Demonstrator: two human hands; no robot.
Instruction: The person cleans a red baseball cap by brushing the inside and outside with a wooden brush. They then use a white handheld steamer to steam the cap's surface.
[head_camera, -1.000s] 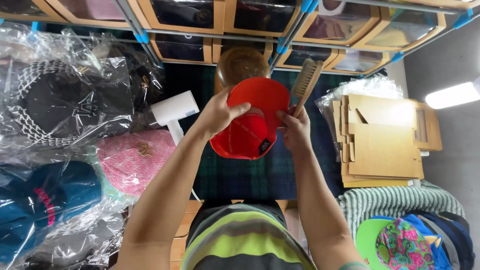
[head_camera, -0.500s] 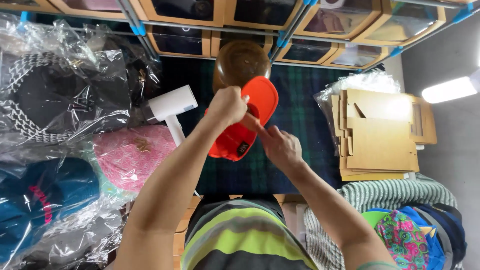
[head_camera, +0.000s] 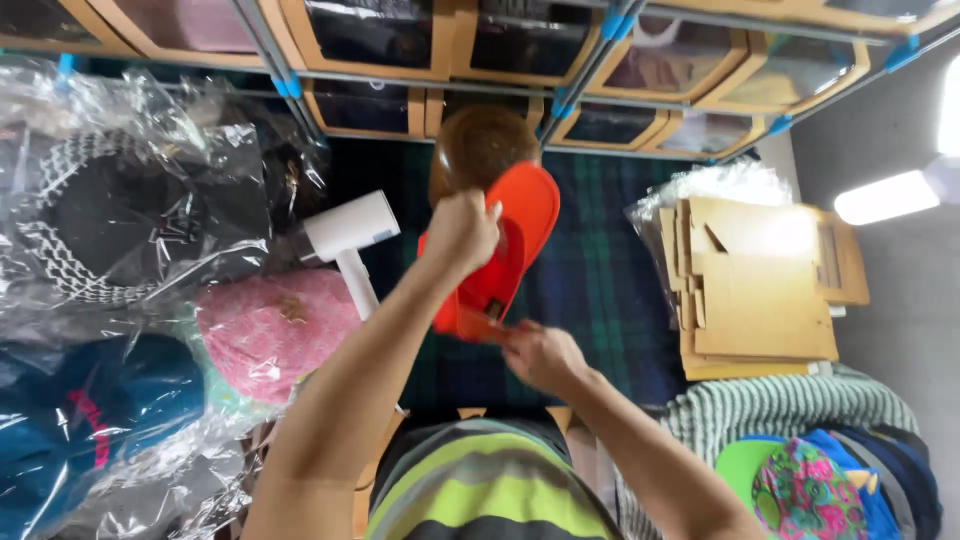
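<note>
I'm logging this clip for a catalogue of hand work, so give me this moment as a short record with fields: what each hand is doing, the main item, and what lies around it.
left hand: left hand grips the red cap near its top
right hand: right hand pinches the cap's lower edge
surface: dark plaid cloth
left side: white handheld device; pink cap in plastic bag
right side: flat cardboard pieces
behind: brown rounded form, shelf drawers

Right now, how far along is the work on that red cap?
Done: many caps, like the pink cap, already lie in clear plastic bags. In hand: the left hand and right hand hold the red baseball cap over the dark plaid cloth. Left: the red cap has no bag, and the flat cardboard pieces lie unfolded.
</note>
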